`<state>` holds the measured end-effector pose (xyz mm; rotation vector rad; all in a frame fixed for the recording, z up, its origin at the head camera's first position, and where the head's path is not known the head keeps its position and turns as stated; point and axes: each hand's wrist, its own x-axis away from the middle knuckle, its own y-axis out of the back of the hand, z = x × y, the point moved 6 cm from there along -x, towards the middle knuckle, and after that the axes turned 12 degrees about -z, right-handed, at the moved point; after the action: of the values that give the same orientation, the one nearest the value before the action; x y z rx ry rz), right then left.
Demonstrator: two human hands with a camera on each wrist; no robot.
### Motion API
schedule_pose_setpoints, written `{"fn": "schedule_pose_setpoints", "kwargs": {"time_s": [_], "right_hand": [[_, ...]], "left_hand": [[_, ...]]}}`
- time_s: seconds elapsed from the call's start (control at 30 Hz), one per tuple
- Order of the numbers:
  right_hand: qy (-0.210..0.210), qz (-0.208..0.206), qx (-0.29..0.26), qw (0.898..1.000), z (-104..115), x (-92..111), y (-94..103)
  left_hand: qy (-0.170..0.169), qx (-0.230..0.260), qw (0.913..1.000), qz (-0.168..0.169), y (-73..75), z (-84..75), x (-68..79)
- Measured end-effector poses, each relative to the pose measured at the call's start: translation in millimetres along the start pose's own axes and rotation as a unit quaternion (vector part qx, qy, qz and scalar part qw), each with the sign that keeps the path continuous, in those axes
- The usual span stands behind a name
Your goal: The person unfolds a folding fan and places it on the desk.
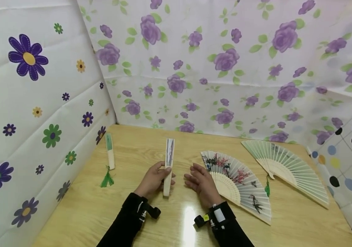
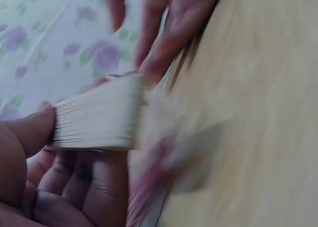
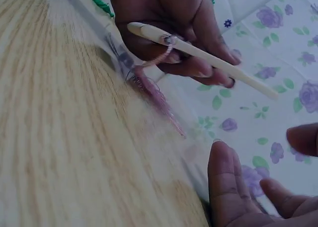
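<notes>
A folded hand fan [image 1: 168,164] with pale ribs and a purple-patterned edge stands lengthwise in my left hand [image 1: 154,180]. The thumb lies on its near face and the fingers curl behind it. In the left wrist view the stacked ribs of the folded fan [image 2: 99,115] face the camera, blurred. A pink tassel [image 3: 155,95] hangs from its pivot end in the right wrist view. My right hand [image 1: 203,183] is apart from the fan, just to its right, with fingers loosely extended and nothing held. Its fingers [image 3: 226,182] also show in the right wrist view.
An open fan with blossoms and birds [image 1: 240,181] lies right of my right hand. Beyond it lies an open green fan [image 1: 287,164] with a green tassel [image 1: 267,188]. A folded green fan [image 1: 110,152] lies at left on the wooden table [image 1: 80,212]. Flowered cloths [image 1: 206,75] hang behind.
</notes>
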<state>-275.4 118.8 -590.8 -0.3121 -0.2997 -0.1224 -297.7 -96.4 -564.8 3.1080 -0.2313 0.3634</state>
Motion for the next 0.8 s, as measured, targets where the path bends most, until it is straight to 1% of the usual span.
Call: {"fn": "schedule_pose_setpoints", "kwargs": {"time_s": [0.1, 0.2, 0.27, 0.33, 0.43, 0.53, 0.57, 0.63, 0.67, 0.7, 0.77, 0.8], "right_hand": [[0.027, 0.016, 0.040, 0.999, 8, 1, -7.2], [0.059, 0.026, 0.082, 0.995, 18, 5, -13.7], [0.077, 0.021, 0.096, 0.992, 25, 8, -16.1], [0.091, 0.008, 0.100, 0.991, 30, 11, -17.2], [0.108, -0.027, 0.092, 0.990, 35, 12, -16.5], [0.117, -0.048, 0.081, 0.989, 37, 13, -16.4], [0.118, -0.052, 0.077, 0.989, 38, 13, -16.5], [0.120, -0.051, 0.074, 0.989, 38, 12, -17.1], [0.120, -0.051, 0.073, 0.989, 38, 11, -17.4], [0.121, -0.051, 0.071, 0.989, 38, 10, -17.5], [0.119, -0.051, 0.067, 0.989, 37, 8, -17.7], [0.119, -0.050, 0.067, 0.989, 37, 8, -18.0]], "left_hand": [[-0.014, 0.001, 0.9999, 0.009, -19.9, -1.0, 3.7], [-0.032, -0.017, 0.9991, 0.023, -38.8, -4.9, 8.0], [-0.042, -0.026, 0.9986, 0.018, -47.0, -8.0, 10.0], [-0.057, -0.047, 0.9973, 0.000, -50.7, -10.6, 11.9], [-0.090, -0.088, 0.9918, -0.020, -52.9, -13.2, 16.4], [-0.134, -0.151, 0.9791, -0.022, -59.6, -15.4, 19.5], [-0.141, -0.161, 0.9765, -0.021, -62.1, -16.1, 20.8], [-0.143, -0.167, 0.9753, -0.017, -66.4, -16.1, 22.1], [-0.137, -0.163, 0.9770, -0.013, -68.0, -15.1, 22.3], [-0.127, -0.150, 0.9805, -0.007, -68.8, -13.6, 22.6], [-0.093, -0.108, 0.9898, 0.003, -69.0, -8.4, 22.5], [-0.081, -0.093, 0.9923, 0.005, -68.7, -5.8, 21.8]]}}
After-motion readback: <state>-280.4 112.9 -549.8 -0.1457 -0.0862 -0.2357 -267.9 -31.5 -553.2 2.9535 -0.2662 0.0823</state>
